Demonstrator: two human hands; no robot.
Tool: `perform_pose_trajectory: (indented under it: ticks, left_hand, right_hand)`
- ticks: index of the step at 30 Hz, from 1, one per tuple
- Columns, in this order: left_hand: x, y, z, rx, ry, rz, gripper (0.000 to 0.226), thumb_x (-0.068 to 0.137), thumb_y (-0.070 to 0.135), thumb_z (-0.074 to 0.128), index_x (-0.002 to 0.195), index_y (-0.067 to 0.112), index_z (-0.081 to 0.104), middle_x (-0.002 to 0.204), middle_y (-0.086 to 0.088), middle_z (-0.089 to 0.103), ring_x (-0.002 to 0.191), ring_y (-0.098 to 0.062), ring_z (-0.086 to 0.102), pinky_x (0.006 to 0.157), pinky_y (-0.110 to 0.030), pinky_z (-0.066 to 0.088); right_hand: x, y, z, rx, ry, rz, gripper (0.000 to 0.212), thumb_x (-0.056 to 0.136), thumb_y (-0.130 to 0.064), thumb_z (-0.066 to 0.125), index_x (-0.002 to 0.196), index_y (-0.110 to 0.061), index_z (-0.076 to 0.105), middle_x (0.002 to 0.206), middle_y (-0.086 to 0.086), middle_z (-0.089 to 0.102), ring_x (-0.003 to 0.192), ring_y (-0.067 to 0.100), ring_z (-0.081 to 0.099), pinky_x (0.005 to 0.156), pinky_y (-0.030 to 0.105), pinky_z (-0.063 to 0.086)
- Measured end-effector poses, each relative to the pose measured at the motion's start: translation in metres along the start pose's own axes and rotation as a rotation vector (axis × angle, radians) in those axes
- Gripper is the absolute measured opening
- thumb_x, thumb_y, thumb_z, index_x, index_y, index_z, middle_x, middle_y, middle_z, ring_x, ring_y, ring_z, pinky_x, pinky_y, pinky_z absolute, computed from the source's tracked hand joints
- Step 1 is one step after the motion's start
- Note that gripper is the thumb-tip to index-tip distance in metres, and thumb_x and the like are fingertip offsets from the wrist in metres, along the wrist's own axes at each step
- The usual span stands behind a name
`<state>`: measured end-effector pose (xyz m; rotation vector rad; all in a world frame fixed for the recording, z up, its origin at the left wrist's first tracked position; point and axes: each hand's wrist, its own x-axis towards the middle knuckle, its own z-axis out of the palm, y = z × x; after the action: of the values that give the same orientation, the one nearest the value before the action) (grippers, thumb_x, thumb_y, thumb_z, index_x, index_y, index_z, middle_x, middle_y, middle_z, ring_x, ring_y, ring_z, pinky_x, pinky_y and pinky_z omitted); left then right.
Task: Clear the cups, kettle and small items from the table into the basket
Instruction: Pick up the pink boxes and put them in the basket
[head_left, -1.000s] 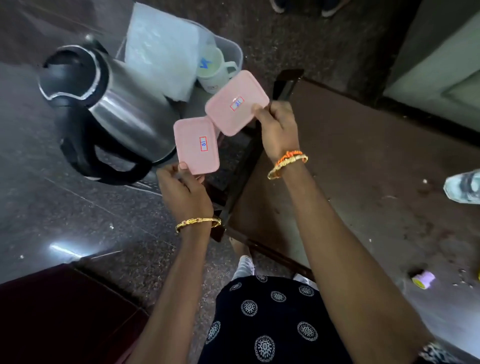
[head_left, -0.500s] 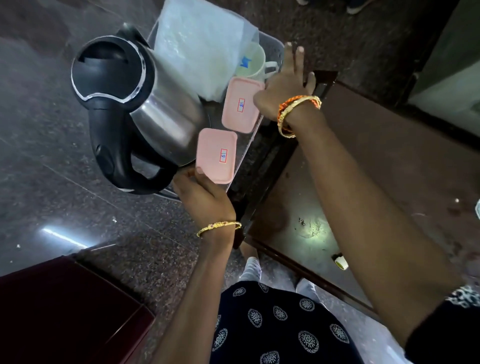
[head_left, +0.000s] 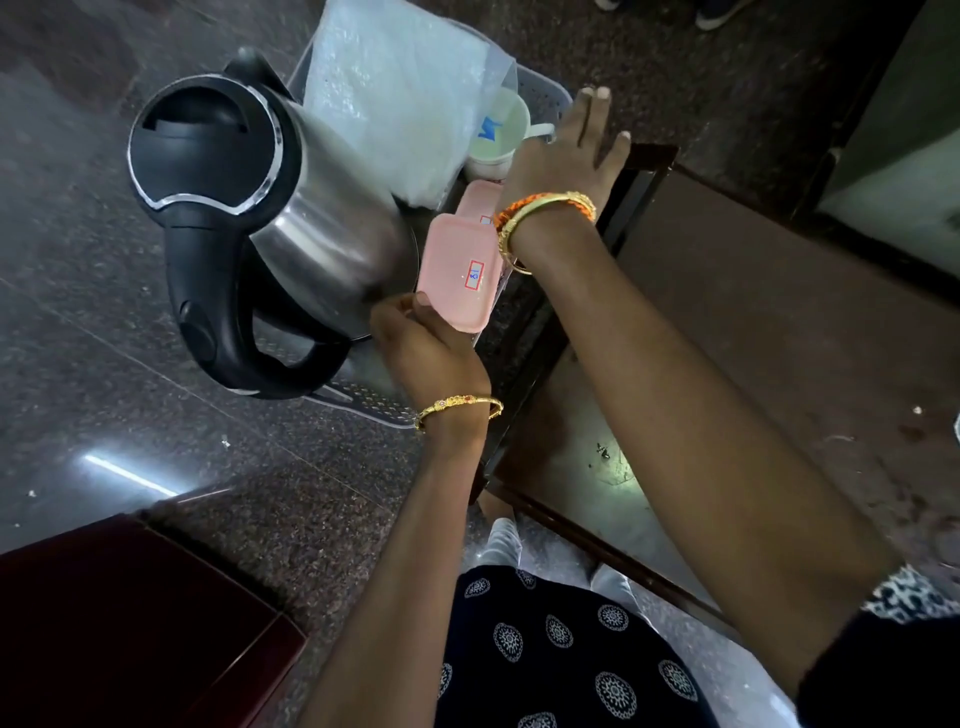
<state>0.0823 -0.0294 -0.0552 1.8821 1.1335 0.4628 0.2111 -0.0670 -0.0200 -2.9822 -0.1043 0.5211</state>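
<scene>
A steel kettle (head_left: 311, 234) with a black lid and handle stands in the grey perforated basket (head_left: 363, 400) on the floor. A white cup (head_left: 501, 132) with a blue mark sits at the basket's far end. My left hand (head_left: 426, 348) pinches the near end of a pink box (head_left: 457, 270) bearing a small red label, holding it over the basket beside the kettle. A second pink box (head_left: 475, 200) lies just beyond it, mostly hidden under my right wrist. My right hand (head_left: 566, 150) hovers above that box and the cup with its fingers straight.
A crumpled clear plastic bag (head_left: 400, 104) fills the basket's far side behind the kettle. The brown table (head_left: 753, 312) with a dark frame stands right of the basket. A dark red piece of furniture (head_left: 130, 623) sits at the lower left on the stone floor.
Both hands brought the pink boxes from above the table's corner down over the basket. My right hand let its box go and straightened its fingers; my left hand moved its box alongside the kettle.
</scene>
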Motion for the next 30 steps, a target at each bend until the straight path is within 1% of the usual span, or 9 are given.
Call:
perform_pose_trajectory:
  ticks: [2, 3, 5, 8, 12, 14, 21, 24, 30]
  left_hand:
    - [0.001, -0.001, 0.002, 0.042, 0.016, 0.008, 0.025, 0.097, 0.015, 0.043, 0.103, -0.008, 0.051, 0.106, -0.026, 0.061, 0.092, -0.026, 0.059, 0.065, -0.001, 0.041]
    - [0.002, 0.0, 0.003, 0.08, 0.037, 0.045, 0.025, 0.097, 0.015, 0.043, 0.102, -0.008, 0.052, 0.105, -0.025, 0.062, 0.089, -0.025, 0.057, 0.063, -0.001, 0.036]
    - [0.006, 0.004, 0.007, 0.075, 0.018, 0.038, 0.023, 0.097, 0.014, 0.042, 0.101, -0.006, 0.051, 0.106, -0.024, 0.06, 0.088, -0.024, 0.055, 0.065, -0.009, 0.035]
    - [0.014, 0.01, 0.017, 0.039, -0.052, 0.025, 0.02, 0.098, 0.012, 0.039, 0.103, -0.006, 0.049, 0.11, -0.025, 0.055, 0.092, -0.023, 0.053, 0.07, -0.02, 0.039]
    - [0.022, 0.021, 0.031, 0.063, -0.048, 0.078, 0.022, 0.097, 0.008, 0.039, 0.103, -0.009, 0.05, 0.112, -0.028, 0.057, 0.104, -0.034, 0.054, 0.074, -0.019, 0.036]
    - [0.025, 0.027, 0.035, 0.105, -0.02, 0.11, 0.023, 0.096, 0.007, 0.039, 0.104, -0.012, 0.051, 0.113, -0.028, 0.057, 0.106, -0.035, 0.053, 0.078, -0.012, 0.032]
    - [0.035, 0.034, 0.046, 0.315, -0.034, 0.071, 0.025, 0.095, 0.008, 0.039, 0.111, -0.007, 0.05, 0.124, -0.022, 0.055, 0.118, -0.035, 0.051, 0.091, -0.03, 0.024]
    - [0.032, 0.036, 0.047, 0.383, -0.035, 0.018, 0.027, 0.094, 0.011, 0.04, 0.116, -0.004, 0.045, 0.129, -0.019, 0.052, 0.121, -0.034, 0.049, 0.09, -0.033, 0.037]
    - [0.035, 0.039, 0.047, 0.428, -0.084, 0.017, 0.03, 0.095, 0.011, 0.041, 0.121, -0.003, 0.044, 0.133, -0.019, 0.049, 0.124, -0.035, 0.048, 0.096, -0.039, 0.038]
  right_hand:
    - [0.001, 0.008, -0.001, 0.088, 0.068, 0.012, 0.036, 0.09, -0.022, 0.05, 0.124, -0.01, 0.053, 0.158, 0.02, -0.002, 0.146, 0.032, -0.01, 0.117, 0.052, 0.003]
    - [-0.002, 0.015, -0.001, 0.162, 0.091, 0.011, 0.036, 0.09, -0.018, 0.049, 0.125, -0.01, 0.052, 0.158, 0.018, 0.002, 0.146, 0.03, -0.007, 0.117, 0.051, 0.006]
    - [-0.011, 0.031, -0.001, 0.308, 0.153, 0.026, 0.033, 0.09, -0.014, 0.047, 0.12, -0.01, 0.057, 0.157, 0.017, 0.01, 0.147, 0.028, 0.0, 0.118, 0.048, 0.014]
    - [-0.03, 0.053, 0.004, 0.534, 0.237, 0.08, 0.016, 0.086, -0.014, 0.054, 0.096, -0.008, 0.065, 0.153, 0.015, 0.024, 0.144, 0.025, 0.018, 0.113, 0.044, 0.029]
    - [-0.063, 0.072, 0.029, 0.773, 0.324, 0.169, 0.007, 0.083, -0.01, 0.059, 0.084, -0.006, 0.065, 0.141, 0.015, 0.038, 0.133, 0.024, 0.038, 0.104, 0.036, 0.039]
    - [-0.079, 0.077, 0.046, 0.836, 0.321, 0.21, 0.006, 0.083, -0.008, 0.06, 0.084, -0.006, 0.066, 0.137, 0.015, 0.042, 0.13, 0.023, 0.04, 0.103, 0.029, 0.037]
    - [-0.107, 0.092, 0.085, 0.9, 0.306, 0.352, 0.004, 0.082, -0.009, 0.062, 0.082, -0.011, 0.066, 0.129, 0.011, 0.049, 0.124, 0.023, 0.046, 0.093, 0.013, 0.026]
    - [-0.111, 0.097, 0.09, 0.899, 0.329, 0.367, 0.003, 0.08, -0.009, 0.063, 0.082, -0.01, 0.066, 0.127, 0.011, 0.05, 0.121, 0.022, 0.047, 0.085, 0.007, 0.022]
    - [-0.115, 0.109, 0.095, 0.902, 0.354, 0.399, 0.003, 0.081, -0.009, 0.064, 0.081, -0.011, 0.066, 0.127, 0.01, 0.052, 0.116, 0.02, 0.051, 0.076, 0.002, 0.022]
